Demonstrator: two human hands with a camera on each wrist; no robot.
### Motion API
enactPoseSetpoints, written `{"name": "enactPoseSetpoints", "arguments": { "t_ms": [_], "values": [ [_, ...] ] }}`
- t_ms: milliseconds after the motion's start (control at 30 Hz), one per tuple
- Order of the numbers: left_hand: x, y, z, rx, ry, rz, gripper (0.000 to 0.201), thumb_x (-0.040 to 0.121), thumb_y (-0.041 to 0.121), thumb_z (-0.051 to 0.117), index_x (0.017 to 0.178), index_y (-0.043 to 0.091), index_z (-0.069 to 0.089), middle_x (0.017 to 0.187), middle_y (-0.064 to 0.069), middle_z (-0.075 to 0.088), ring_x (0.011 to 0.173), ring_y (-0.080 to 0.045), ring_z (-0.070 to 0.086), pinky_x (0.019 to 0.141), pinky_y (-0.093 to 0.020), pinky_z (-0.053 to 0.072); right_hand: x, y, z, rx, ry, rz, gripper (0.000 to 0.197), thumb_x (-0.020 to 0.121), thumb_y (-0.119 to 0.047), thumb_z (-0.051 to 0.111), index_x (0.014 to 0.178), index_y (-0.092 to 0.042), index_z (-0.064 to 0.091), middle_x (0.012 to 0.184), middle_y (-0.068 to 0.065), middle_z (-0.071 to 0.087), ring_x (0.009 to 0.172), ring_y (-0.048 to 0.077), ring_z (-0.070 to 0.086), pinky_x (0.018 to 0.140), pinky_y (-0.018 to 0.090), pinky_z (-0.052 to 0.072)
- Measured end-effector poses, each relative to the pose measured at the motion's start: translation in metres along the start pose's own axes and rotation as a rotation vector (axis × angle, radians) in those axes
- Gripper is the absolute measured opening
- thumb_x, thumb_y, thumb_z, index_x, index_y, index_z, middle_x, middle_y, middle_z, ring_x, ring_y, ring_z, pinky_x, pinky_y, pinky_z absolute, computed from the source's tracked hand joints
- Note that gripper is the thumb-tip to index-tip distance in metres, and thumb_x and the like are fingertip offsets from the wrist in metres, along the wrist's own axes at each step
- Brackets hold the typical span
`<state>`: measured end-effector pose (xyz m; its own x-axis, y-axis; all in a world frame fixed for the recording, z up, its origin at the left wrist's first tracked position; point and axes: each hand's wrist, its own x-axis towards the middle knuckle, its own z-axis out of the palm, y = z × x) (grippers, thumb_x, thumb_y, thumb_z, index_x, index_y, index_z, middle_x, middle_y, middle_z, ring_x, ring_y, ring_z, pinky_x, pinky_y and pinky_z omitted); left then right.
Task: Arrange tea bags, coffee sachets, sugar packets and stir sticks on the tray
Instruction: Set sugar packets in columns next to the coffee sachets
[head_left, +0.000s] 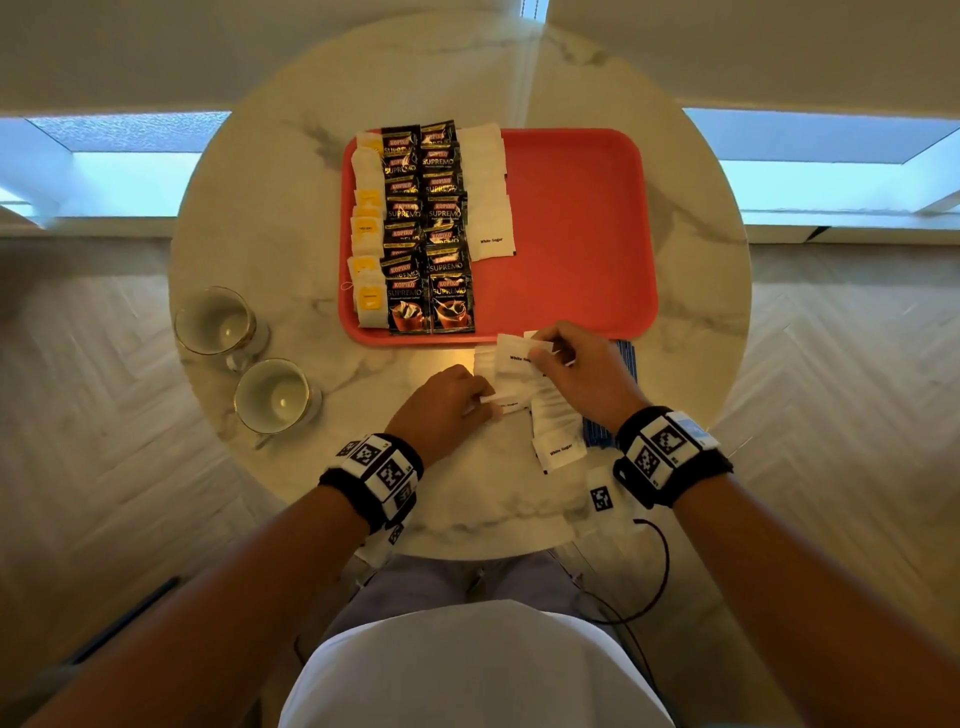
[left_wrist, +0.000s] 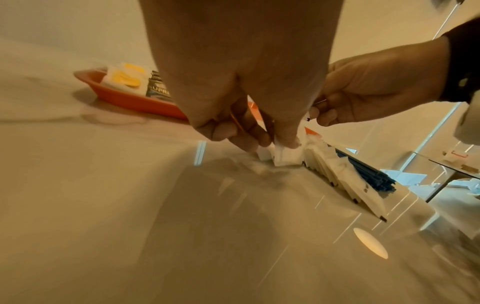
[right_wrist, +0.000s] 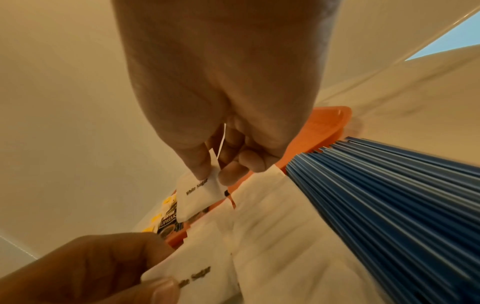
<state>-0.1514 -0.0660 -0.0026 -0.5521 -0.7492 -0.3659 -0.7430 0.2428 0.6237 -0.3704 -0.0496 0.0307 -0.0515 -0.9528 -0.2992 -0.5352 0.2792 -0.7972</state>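
Right hand (head_left: 582, 364) pinches one white sugar packet (right_wrist: 198, 195) by its top edge between thumb and forefinger, lifted clear of the pile so it hangs free; likely held by the edge so it can be laid flat on the tray without a regrip. Left hand (head_left: 447, 405) is curled down on the table, fingertips (left_wrist: 285, 139) pinching another sugar packet (left_wrist: 285, 156) at the near end of the loose pile (head_left: 556, 421), probably separating it from its neighbours while the right hand goes to place.

The loose pile is fanned out on the table between the hands and just below the right hand, overlapping like shingles, which makes single packets easy to peel off. Blue stir sticks (right_wrist: 389, 205) lie bundled just beside the pile under the right wrist, not yet on the tray.

The red tray (head_left: 582, 218) sits just beyond the hands. On its left part: tea bags (head_left: 366, 244) in a column at the far left, two columns of coffee sachets (head_left: 428, 228) next, then a column of sugar packets (head_left: 488, 197) that stops short of the near rim. Each kind keeps its own overlapped lane, so the held packet probably extends that sugar column. The right half of the tray is bare, likely for the sticks.

Two glass cups (head_left: 244, 358) stand at the table's left edge, well apart from the work.
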Motion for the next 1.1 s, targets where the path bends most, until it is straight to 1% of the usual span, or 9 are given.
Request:
{"name": "enactPoseSetpoints", "arguments": {
  "t_ms": [67,167,300,467,600,867,967,1033,1100],
  "values": [
    [-0.004,0.0,-0.01,-0.029,0.03,0.037,0.029,0.096,0.033,0.061,0.117,0.013,0.066,0.101,-0.002,0.06,0.088,-0.016,0.056,0.076,-0.024,0.043,0.009,-0.004,-0.004,0.001,0.017,-0.006,0.008,0.093,-0.026,0.066,0.101,-0.022,0.067,0.085,-0.002,0.069,0.073,0.009,0.058,0.067,0.016,0.045],
    [-0.008,-0.001,-0.028,-0.074,0.083,0.067,0.024,0.097,0.034,0.06,0.111,0.015,0.065,0.09,0.005,0.061,0.077,-0.009,0.054,0.065,-0.015,0.038,0.032,-0.013,-0.011,-0.001,0.047,-0.014,0.009,0.093,-0.027,0.068,0.101,-0.023,0.067,0.09,0.001,0.071,0.078,0.011,0.062,0.066,0.007,0.044],
    [-0.004,0.0,-0.051,-0.104,0.163,0.104,0.022,0.094,0.033,0.065,0.11,0.017,0.065,0.086,0.005,0.064,0.073,-0.004,0.056,0.065,-0.017,0.046,0.073,-0.027,-0.017,-0.027,0.1,-0.021,0.01,0.092,-0.023,0.069,0.101,-0.019,0.069,0.089,-0.003,0.071,0.074,0.006,0.059,0.064,0.006,0.044],
    [0.014,-0.001,-0.07,-0.173,0.269,0.052,0.028,0.09,0.028,0.071,0.114,0.015,0.063,0.086,0.004,0.065,0.072,0.004,0.057,0.066,-0.01,0.048,0.128,-0.031,-0.014,-0.126,0.119,-0.042,0.01,0.087,-0.024,0.074,0.094,-0.018,0.07,0.091,0.004,0.069,0.08,0.01,0.056,0.076,0.026,0.05],
    [0.03,-0.001,-0.078,-0.215,0.287,0.037,0.027,0.09,0.026,0.071,0.113,0.015,0.064,0.094,0.0,0.07,0.077,-0.005,0.064,0.071,-0.014,0.052,0.156,-0.029,-0.007,-0.209,0.055,-0.027,0.012,0.086,-0.021,0.076,0.096,-0.015,0.072,0.083,0.002,0.062,0.076,0.01,0.052,0.059,0.007,0.036],
    [0.056,-0.006,-0.082,-0.22,0.257,0.051,0.029,0.091,0.023,0.071,0.115,0.01,0.063,0.097,-0.005,0.071,0.083,-0.008,0.064,0.074,-0.015,0.052,0.171,-0.019,-0.004,-0.1,0.045,0.076,0.024,0.077,-0.018,0.085,0.093,-0.014,0.067,0.075,-0.006,0.061,0.064,0.003,0.053,0.056,0.005,0.042],
    [0.066,-0.005,-0.086,-0.231,0.249,0.066,0.029,0.091,0.024,0.071,0.115,0.011,0.063,0.097,0.002,0.07,0.083,-0.006,0.064,0.069,-0.011,0.052,0.165,-0.021,-0.008,-0.088,0.12,0.053,0.023,0.084,-0.029,0.078,0.095,-0.014,0.065,0.086,-0.002,0.066,0.073,0.008,0.056,0.068,0.018,0.048],
    [0.074,-0.004,-0.091,-0.244,0.254,0.067,0.027,0.091,0.026,0.071,0.114,0.014,0.063,0.093,0.007,0.067,0.08,-0.006,0.066,0.066,-0.012,0.053,0.157,-0.029,-0.017,-0.058,0.138,0.04,0.017,0.092,-0.032,0.066,0.099,-0.016,0.065,0.094,-0.003,0.067,0.08,0.007,0.056,0.071,0.013,0.046],
    [0.082,-0.002,-0.098,-0.24,0.271,0.067,0.027,0.091,0.027,0.071,0.114,0.015,0.063,0.09,0.005,0.068,0.078,-0.008,0.067,0.065,-0.019,0.055,0.145,-0.035,-0.025,0.067,0.028,0.039,0.015,0.095,-0.026,0.056,0.103,-0.019,0.068,0.099,-0.003,0.069,0.085,0.006,0.058,0.076,0.015,0.045]
  ]
}}
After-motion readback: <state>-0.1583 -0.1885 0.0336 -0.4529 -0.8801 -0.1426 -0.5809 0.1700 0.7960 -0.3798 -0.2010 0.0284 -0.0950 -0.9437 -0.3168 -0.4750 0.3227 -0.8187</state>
